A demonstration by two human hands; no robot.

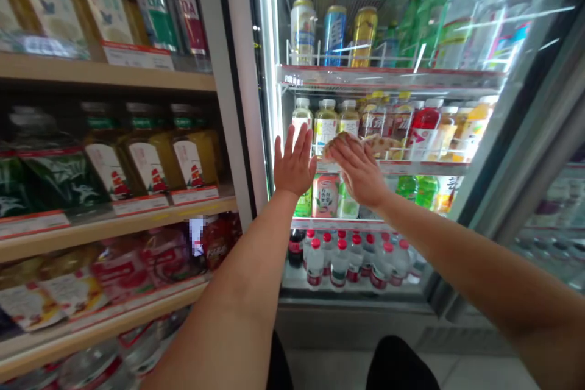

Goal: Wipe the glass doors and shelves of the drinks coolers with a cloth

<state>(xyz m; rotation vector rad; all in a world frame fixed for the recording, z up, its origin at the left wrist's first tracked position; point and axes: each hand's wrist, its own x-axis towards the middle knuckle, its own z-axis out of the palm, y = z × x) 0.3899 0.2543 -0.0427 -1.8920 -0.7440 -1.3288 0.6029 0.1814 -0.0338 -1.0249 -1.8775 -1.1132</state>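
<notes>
My left hand (295, 163) is raised with its fingers spread, palm towards the glass door (461, 73) of a drinks fridge. Nothing is in it. Beside it, my right hand (359, 167) lies over a beige and brown patterned cloth (384, 145), which it presses towards the same glass. Part of the cloth is covered by my fingers, and its loose end sticks out to the right. Behind the hands stand a red bottle (425, 128), a pink carton (326, 195) and pale-labelled bottles (326, 128).
Fridge shelves hold cans (336, 35), green bottles (432, 15) and several red-capped water bottles (339, 268). On the left, open wooden shelving (114, 80) carries large juice bottles (148, 158) with price strips. A grey door frame (512, 183) slants at the right.
</notes>
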